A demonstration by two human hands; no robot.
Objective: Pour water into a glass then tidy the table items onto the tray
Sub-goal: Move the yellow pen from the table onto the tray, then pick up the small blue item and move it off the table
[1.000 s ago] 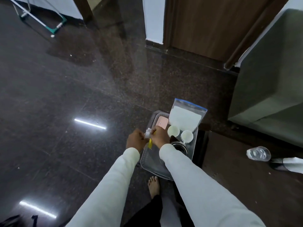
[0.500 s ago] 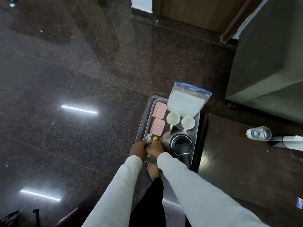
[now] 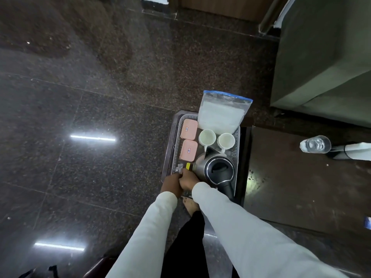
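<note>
A perforated metal tray (image 3: 237, 151) stands beside the dark table (image 3: 301, 189). It holds a steel kettle (image 3: 217, 169) with a black lid, two white cups (image 3: 207, 137), two pink boxes (image 3: 188, 129) and a zip bag (image 3: 220, 115) of white powder. My left hand (image 3: 170, 183) and right hand (image 3: 188, 180) are pressed together at the tray's near-left corner. Crinkled white packets (image 3: 179, 167) stick out from my left fingers. A yellow sachet (image 3: 188, 166) sticks out from my right fingers, just left of the kettle. A glass of water (image 3: 315, 145) stands on the table at the right.
A white object (image 3: 355, 152) lies next to the glass. A grey-green upholstered block (image 3: 321, 57) stands behind the table. My bare foot (image 3: 190, 205) rests on the glossy dark floor below the tray. A small blue item (image 3: 368, 222) shows at the right edge.
Both hands, still holding the white packets and yellow sachet, have come back to the tray's near-left corner. They now uncover the pink boxes and the kettle. The view has tilted down.
</note>
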